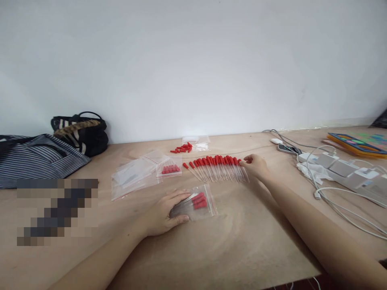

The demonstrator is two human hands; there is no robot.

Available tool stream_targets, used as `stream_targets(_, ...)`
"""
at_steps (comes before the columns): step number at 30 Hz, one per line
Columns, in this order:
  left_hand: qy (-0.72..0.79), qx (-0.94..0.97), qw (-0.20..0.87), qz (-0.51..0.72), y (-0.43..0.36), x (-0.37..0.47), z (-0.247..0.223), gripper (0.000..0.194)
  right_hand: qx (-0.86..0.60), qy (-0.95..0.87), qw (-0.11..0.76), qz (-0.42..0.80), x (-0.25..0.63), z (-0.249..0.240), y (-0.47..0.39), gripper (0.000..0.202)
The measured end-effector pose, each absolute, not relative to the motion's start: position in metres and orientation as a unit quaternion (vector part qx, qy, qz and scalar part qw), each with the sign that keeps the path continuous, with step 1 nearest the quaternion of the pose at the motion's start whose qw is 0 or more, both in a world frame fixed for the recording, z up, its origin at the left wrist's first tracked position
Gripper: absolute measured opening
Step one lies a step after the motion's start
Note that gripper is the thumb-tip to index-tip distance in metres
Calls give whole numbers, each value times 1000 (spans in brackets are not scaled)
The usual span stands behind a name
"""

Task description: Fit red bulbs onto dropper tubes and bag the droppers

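Bag (201,203) | left hand (165,215) covers its end (contents blurred) | right hand (255,166) at droppers (216,167)

Soft, even daylight fills the scene, bright on the white wall (193,60), no hard glare anywhere. Shadows stay faint, just a dim smudge under the left hand (165,215) and along the right forearm. Detail is slightly soft overall, edges stretch and bow wide-angle style, and a pixelated block (57,211) masks part of the wooden table (242,241)
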State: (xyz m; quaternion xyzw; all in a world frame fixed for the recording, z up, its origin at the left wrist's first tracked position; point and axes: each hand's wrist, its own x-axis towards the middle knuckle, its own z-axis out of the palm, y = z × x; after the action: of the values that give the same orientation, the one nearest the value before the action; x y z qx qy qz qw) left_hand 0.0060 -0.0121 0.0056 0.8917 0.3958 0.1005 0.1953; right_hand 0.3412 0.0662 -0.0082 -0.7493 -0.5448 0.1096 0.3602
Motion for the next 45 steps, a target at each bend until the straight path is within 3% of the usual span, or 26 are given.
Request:
stream_targets(7, 398, 888, 204, 104, -13, 5, 5, 55, -773, -531, 317, 140, 353, -24, 76, 31)
stream_targets(13, 393, 890, 206, 102, -11, 6, 7, 53, -763, -527, 323, 189, 361, -4, 69, 42)
stream_targets(16, 393, 890, 208, 102, -11, 6, 7, 53, -694, -556, 380, 254, 351, 6, 53, 55)
stream_targets(18, 395, 889, 208, 103, -11, 6, 6, 54, -584, -568, 464, 348, 334, 6, 41, 61)
stream_targets(21, 390, 891, 207, 108, -11, 6, 5, 53, -477, -552, 533, 429, 303, -4, 27, 53)
stream_targets(26, 392, 890, 207, 108, -12, 5, 5, 54, -480, -482, 559, 474, 270, -20, 14, 42)
stream_targets(35, 410, 880, 209, 115, -14, 5, 6, 53, -445, -417, 552, 569, 254, -21, -7, 47)
stream_targets(45, 419, 879, 202, 106, -13, 8, 8, 53, -438, -413, 553, 576, 248, -22, -16, 53)
